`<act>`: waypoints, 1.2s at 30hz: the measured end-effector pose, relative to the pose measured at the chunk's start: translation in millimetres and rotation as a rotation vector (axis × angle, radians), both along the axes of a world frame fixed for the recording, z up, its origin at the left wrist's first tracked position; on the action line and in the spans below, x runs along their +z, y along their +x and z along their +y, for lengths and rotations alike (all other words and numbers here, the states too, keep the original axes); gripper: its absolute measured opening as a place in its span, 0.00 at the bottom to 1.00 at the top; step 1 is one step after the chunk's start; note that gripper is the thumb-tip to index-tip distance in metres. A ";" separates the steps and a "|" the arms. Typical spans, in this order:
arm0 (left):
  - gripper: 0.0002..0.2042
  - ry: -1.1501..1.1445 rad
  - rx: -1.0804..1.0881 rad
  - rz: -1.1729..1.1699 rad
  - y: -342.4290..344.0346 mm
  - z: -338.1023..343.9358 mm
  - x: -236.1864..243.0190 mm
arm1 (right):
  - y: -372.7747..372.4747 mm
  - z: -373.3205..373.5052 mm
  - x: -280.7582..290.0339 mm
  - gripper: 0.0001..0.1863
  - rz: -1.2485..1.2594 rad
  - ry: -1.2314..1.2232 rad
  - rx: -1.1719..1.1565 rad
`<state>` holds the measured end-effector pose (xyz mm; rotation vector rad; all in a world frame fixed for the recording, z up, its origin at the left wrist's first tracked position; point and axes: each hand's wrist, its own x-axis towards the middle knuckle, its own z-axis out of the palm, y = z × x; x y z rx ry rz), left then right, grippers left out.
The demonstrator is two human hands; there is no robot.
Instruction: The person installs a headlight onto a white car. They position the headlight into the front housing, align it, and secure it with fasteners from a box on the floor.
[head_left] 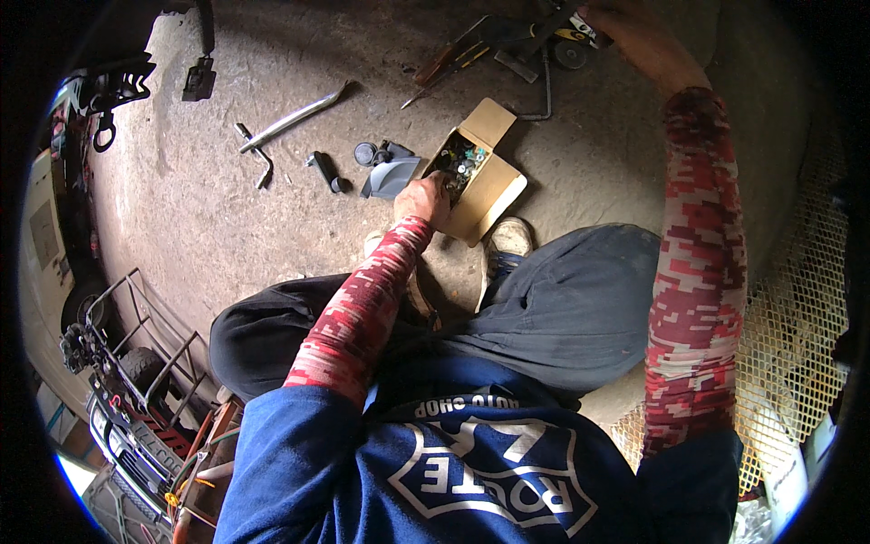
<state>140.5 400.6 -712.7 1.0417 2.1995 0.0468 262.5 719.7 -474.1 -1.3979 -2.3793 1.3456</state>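
My left hand is at the lower left of an open cardboard box, fingers curled into it among small mixed hardware; what they hold is hidden. The box stands by my shoes, with a grey plastic piece and round dark parts beside it. My right hand reaches to the top right, closed on something at a pile of dark and yellow tools; I cannot make out which one. A small hammer and a round dark disc lie just below that hand.
On the concrete floor lie a metal bar, a bent wrench and a black fitting. Screwdrivers lie at the top. Black hanging hardware is at top left, metal frames at left, expanded metal mesh at right.
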 end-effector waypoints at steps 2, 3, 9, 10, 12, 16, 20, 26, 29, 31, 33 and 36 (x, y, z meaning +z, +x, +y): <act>0.17 0.006 0.009 -0.013 0.0 -0.2 -3.1 | 4.4 0.5 -0.2 0.19 0.010 0.000 0.001; 0.16 0.014 0.013 -0.029 -0.2 -1.1 -4.2 | 6.2 1.3 -1.7 0.20 0.009 -0.007 -0.009; 0.16 -0.001 0.063 0.011 -0.4 -6.4 3.2 | 1.5 14.0 -24.2 0.20 -0.021 0.074 -0.010; 0.16 -0.021 0.082 0.014 0.0 -6.4 6.3 | 1.2 15.2 -26.0 0.21 -0.028 0.098 -0.007; 0.16 -0.026 0.103 0.038 1.2 -5.8 12.0 | 1.9 15.6 -25.4 0.21 -0.018 0.043 -0.018; 0.15 0.002 0.102 0.073 1.9 -5.4 14.5 | 5.5 10.1 -12.5 0.20 0.013 -0.018 0.025; 0.14 -0.029 0.074 0.036 -0.7 -4.1 1.8 | 2.5 4.9 -8.0 0.21 0.009 0.046 0.026; 0.18 -0.059 0.016 0.037 1.8 8.4 -1.7 | 3.8 12.8 -14.9 0.22 -0.049 0.016 -0.005; 0.19 0.008 -0.022 0.068 4.7 20.5 10.9 | 3.0 16.9 -22.0 0.22 -0.065 0.042 -0.006; 0.21 0.063 -0.038 0.034 5.8 30.9 17.3 | 4.2 18.9 -27.1 0.22 -0.037 0.029 0.013; 0.23 0.022 -0.060 0.056 5.7 40.5 18.4 | 5.1 20.9 -33.1 0.22 -0.023 0.093 0.009; 0.19 0.017 -0.111 0.063 6.7 43.4 12.9 | 6.0 29.5 -39.2 0.22 -0.051 0.258 0.211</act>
